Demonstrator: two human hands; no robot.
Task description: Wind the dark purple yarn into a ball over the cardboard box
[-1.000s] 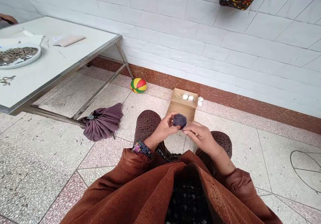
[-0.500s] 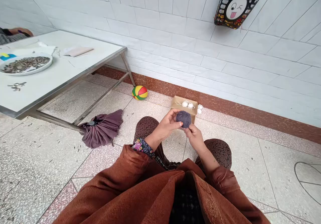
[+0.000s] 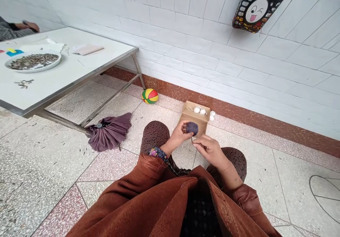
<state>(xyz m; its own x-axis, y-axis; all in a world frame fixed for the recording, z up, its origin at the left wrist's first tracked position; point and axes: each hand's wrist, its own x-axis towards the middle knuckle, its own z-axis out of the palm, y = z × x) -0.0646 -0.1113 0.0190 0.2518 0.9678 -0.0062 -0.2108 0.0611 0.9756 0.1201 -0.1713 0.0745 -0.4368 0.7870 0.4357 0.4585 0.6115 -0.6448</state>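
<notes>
A dark purple-grey ball of yarn (image 3: 192, 128) is gripped in my left hand (image 3: 181, 135), its fingers closed round the left side. Just below and to the right, my right hand (image 3: 211, 151) pinches a short end of yarn (image 3: 193, 140) that runs down from the ball. Behind the ball stands a cardboard box (image 3: 197, 118) on the floor. White balls of yarn (image 3: 197, 109) with loose ends lie at its top. A few more white balls (image 3: 212, 115) sit at its right side.
On the left, a white table (image 3: 71, 67) bears a plate (image 3: 54, 66) of seeds. A striped ball (image 3: 150, 96) lies by its leg, and a purple cloth bundle (image 3: 110, 132) near its lower bar. A black basket (image 3: 256, 10) hangs on the wall. Another person's hand (image 3: 32, 26) shows at far left.
My right hand has come off the ball and moved down and right, now pinching a yarn end. The left hand still holds the ball. The view has shifted slightly.
</notes>
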